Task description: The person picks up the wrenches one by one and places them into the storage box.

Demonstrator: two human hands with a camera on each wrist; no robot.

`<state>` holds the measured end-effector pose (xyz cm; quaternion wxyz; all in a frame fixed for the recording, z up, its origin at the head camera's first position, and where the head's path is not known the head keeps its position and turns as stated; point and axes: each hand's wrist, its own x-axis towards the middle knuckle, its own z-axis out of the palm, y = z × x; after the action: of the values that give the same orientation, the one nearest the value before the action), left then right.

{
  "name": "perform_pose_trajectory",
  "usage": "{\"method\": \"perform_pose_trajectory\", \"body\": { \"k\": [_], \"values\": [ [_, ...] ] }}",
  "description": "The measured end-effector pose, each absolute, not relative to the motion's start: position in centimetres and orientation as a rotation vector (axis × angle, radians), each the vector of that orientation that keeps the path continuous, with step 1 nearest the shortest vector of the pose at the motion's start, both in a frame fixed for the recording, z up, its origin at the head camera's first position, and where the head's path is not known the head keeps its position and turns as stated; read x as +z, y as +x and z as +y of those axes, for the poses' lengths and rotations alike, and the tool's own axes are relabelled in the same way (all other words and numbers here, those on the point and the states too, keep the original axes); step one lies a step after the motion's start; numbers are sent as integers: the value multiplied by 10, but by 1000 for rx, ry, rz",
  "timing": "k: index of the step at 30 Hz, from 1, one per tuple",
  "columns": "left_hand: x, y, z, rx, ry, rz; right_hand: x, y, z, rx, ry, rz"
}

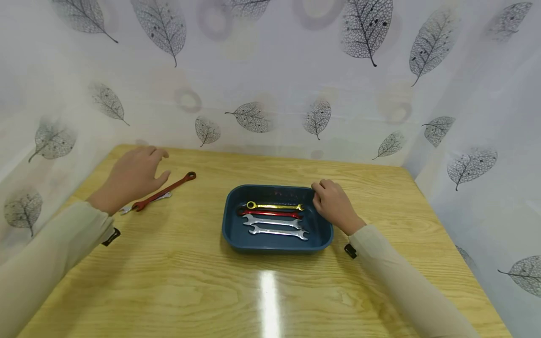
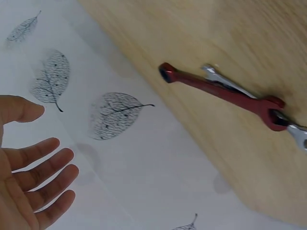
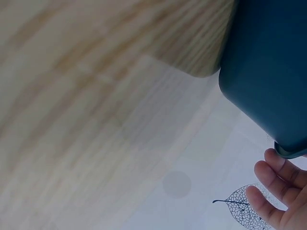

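Note:
My left hand (image 1: 133, 176) hovers, fingers spread, beside a red combination wrench (image 1: 165, 191) on the table. In the left wrist view, nothing is in its fingers (image 2: 53, 160). The red wrench lies across a smaller silver wrench (image 2: 298, 135), hiding part of it. My right hand (image 1: 336, 206) grips the rim of a dark blue plastic bin (image 1: 274, 249) at its far right corner; fingers (image 3: 273, 184) curl at the outer lip in the right wrist view. Inside lie a gold wrench (image 1: 276, 206), a red wrench (image 1: 270, 214) and two silver open-end wrenches (image 1: 276, 231), roughly parallel.
The wooden table (image 1: 186, 281) bears a bright light reflection near its front. Behind it and along both sides hangs a pale curtain (image 1: 270, 61) printed with leaves, close to the table's edges.

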<state>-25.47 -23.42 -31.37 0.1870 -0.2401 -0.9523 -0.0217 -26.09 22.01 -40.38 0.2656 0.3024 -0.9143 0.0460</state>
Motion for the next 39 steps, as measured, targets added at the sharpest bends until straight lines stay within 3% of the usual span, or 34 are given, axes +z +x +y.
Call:
{"method": "perform_pose_trajectory", "body": {
  "k": [22, 39],
  "values": [
    [-370, -274, -263, 37, -691, -2840, -401, -260, 219, 130, 811, -2466],
    [-398, -291, -266, -288, -546, -3135, -403, -261, 221, 132, 815, -2477]
  ]
}}
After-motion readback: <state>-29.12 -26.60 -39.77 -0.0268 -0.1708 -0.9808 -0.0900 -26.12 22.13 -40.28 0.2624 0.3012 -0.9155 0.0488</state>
